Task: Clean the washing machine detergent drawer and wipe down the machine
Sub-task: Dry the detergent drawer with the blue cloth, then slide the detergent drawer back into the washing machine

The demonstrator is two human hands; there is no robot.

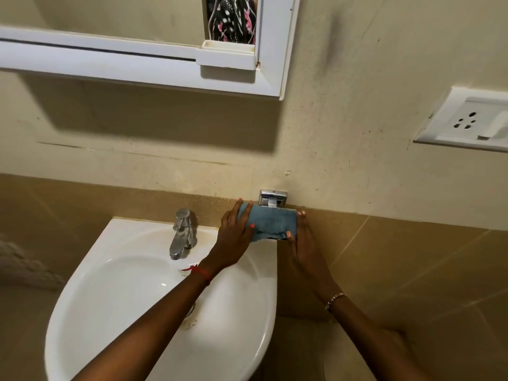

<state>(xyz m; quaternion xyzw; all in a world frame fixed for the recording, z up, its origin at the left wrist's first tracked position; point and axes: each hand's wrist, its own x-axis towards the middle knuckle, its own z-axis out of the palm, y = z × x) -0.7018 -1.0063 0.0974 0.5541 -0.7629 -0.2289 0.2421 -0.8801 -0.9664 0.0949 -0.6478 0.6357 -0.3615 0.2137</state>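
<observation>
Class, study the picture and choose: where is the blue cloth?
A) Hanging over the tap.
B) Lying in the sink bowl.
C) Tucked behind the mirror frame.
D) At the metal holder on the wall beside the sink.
D: the left hand and right hand hold the blue cloth at the metal holder on the wall, right of the sink and tap.

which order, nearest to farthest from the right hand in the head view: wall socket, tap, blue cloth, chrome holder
1. blue cloth, gripped by the right hand itself.
2. chrome holder, on the wall just above the cloth.
3. tap, well off to the left.
4. wall socket, high on the wall to the right.
</observation>
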